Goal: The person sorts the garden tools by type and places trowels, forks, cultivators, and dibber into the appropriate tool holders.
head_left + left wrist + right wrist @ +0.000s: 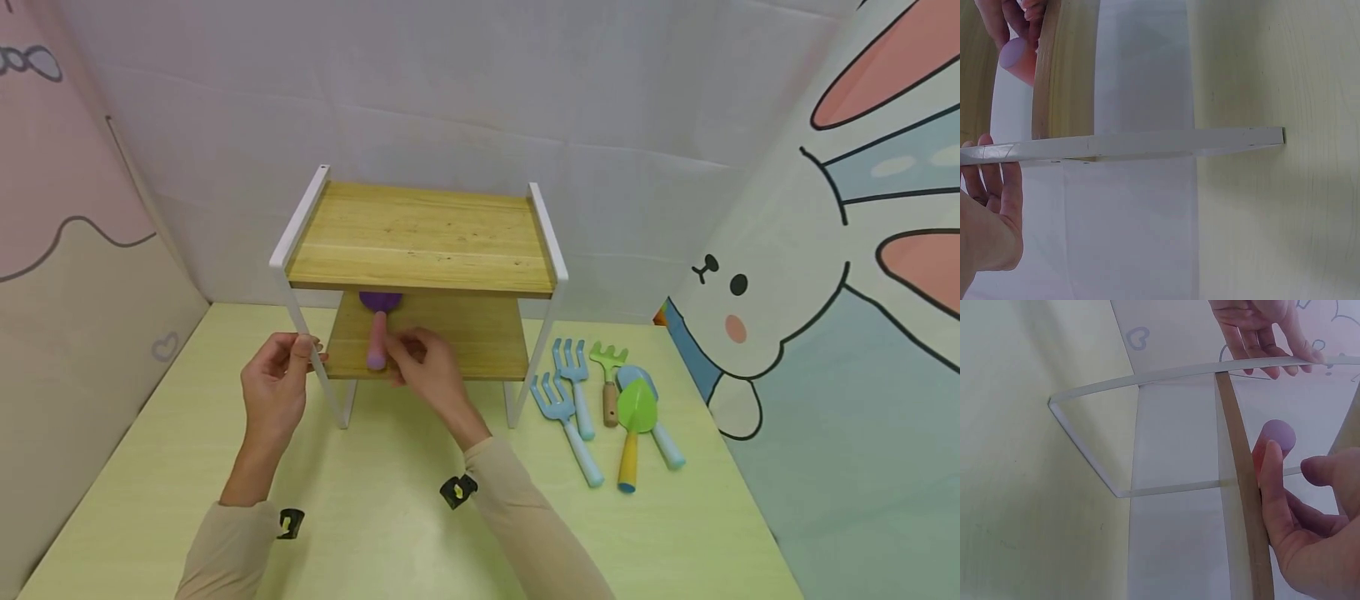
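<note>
- Head view: bright, diffuse light; soft shadows on table below left hand.
- Wrist views: dimmer, hazy.
- Right wrist view: frame beside left hand bows slightly.

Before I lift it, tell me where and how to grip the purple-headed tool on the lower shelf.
Probably best by its pink handle, coming from the front: the slim, straight handle points toward the front edge of the lower shelf, while the purple head lies farther back, partly hidden by the upper shelf.
</note>
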`<action>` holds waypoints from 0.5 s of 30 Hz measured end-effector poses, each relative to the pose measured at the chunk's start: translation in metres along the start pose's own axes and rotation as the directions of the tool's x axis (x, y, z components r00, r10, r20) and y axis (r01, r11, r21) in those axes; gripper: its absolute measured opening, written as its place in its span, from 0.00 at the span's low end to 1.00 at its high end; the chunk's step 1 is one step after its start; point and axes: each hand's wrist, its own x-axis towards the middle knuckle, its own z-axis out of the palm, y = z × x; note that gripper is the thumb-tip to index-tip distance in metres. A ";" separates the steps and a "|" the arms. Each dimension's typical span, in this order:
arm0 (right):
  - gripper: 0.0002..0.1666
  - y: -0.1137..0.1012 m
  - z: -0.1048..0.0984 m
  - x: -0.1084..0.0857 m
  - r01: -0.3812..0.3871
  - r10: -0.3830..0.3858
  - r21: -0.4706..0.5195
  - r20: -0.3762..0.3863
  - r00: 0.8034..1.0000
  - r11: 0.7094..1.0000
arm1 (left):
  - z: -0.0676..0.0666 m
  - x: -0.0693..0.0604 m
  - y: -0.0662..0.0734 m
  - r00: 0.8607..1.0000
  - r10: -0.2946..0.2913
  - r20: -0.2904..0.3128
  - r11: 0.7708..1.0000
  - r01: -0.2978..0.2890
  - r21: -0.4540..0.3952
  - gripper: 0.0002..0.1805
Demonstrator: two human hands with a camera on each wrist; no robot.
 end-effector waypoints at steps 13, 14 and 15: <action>0.15 0.009 -0.009 -0.018 0.118 -0.117 0.048 -0.015 0.993 0.992 | 0.001 0.001 -0.001 0.999 -0.017 -0.029 1.000 0.017 -0.009 0.12; 0.15 0.011 -0.010 -0.019 0.129 -0.129 0.045 -0.016 0.992 0.991 | 0.001 0.001 -0.001 0.999 -0.016 -0.029 1.000 0.015 -0.008 0.12; 0.15 0.012 -0.010 -0.021 0.136 -0.136 0.040 -0.019 0.991 0.990 | 0.002 0.001 -0.001 1.000 -0.013 -0.028 1.000 0.013 -0.008 0.12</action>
